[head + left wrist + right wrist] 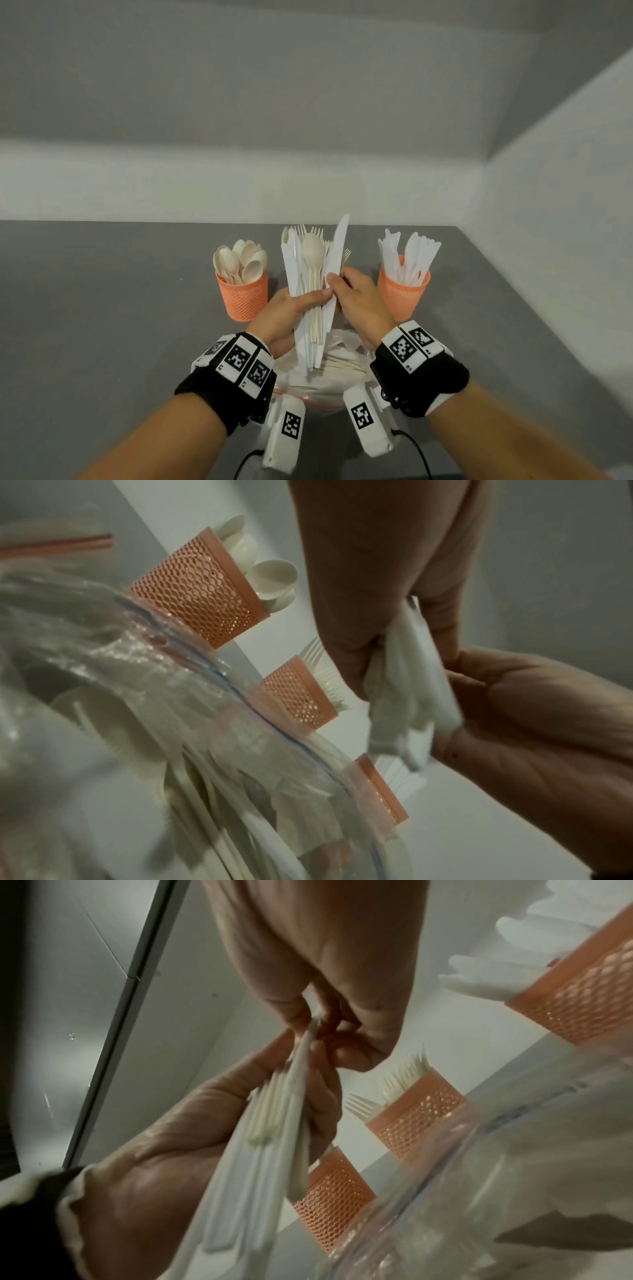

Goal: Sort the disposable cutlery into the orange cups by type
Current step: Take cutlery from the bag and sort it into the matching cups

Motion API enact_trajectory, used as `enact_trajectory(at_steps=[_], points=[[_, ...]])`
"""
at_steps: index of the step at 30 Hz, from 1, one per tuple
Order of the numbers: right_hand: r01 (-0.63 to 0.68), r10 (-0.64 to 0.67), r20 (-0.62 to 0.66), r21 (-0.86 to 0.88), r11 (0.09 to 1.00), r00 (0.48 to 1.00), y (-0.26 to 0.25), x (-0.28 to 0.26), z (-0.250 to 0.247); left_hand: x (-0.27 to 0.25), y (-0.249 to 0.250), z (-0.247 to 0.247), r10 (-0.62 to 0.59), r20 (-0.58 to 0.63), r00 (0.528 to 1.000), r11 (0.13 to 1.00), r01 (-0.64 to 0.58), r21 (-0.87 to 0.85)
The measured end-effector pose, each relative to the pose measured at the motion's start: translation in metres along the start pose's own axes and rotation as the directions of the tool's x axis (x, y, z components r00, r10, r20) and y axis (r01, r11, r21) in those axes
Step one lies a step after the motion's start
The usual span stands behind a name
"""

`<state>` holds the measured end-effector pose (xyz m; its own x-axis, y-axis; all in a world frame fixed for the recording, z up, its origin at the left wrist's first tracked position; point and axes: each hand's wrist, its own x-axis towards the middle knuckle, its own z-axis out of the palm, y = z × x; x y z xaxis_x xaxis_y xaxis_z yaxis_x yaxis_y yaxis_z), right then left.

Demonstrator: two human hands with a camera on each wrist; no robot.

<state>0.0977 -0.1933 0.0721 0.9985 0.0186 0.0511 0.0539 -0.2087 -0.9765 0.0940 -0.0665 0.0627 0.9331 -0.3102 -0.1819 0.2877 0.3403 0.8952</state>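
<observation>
My left hand (291, 311) grips an upright bundle of mixed cutlery (310, 274): white knives, a cream spoon and forks. My right hand (342, 287) pinches one white knife (337, 250) at the bundle's right edge. Three orange mesh cups stand behind. The left cup (244, 298) holds spoons and the right cup (404, 294) holds knives. The middle cup (294, 693) holds forks and is hidden behind the bundle in the head view. In the right wrist view the right hand's fingertips (308, 1020) meet the left hand (171, 1150) at the knife's handle.
A clear zip bag (342, 370) with more cutlery lies on the grey table (120, 308) just below my hands, in front of the cups. White walls (548, 205) close the table at the back and on the right.
</observation>
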Motion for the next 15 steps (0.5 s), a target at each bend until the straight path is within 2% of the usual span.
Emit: enact_trajectory(at_steps=[3,8,9,11,13,15], points=[[-0.027,0.027,-0.005,0.014,1.0,1.0,0.002,0.001,0.004,0.004,-0.001,0.0,0.016,-0.041,0.999,1.0,-0.016,0.001],[-0.003,0.003,0.004,-0.007,1.0,1.0,0.001,0.003,0.008,0.006,-0.001,0.001,0.036,-0.018,0.999,0.999,-0.036,-0.017],[0.002,-0.002,-0.013,0.018,1.0,1.0,0.0,0.004,0.007,0.006,0.0,0.0,0.036,-0.012,0.999,0.999,-0.036,-0.031],[0.009,0.003,-0.066,0.178,0.984,0.998,-0.005,0.005,0.004,0.008,0.002,-0.002,0.023,0.0,1.0,0.997,-0.023,-0.077],[0.052,-0.016,-0.117,0.316,0.947,0.993,-0.011,0.007,-0.003,0.01,0.004,-0.005,-0.021,-0.042,0.999,0.995,0.017,-0.093],[0.084,-0.055,-0.098,0.315,0.945,0.994,-0.014,0.007,-0.007,0.011,0.006,-0.007,-0.072,-0.06,0.996,0.995,0.067,-0.078]])
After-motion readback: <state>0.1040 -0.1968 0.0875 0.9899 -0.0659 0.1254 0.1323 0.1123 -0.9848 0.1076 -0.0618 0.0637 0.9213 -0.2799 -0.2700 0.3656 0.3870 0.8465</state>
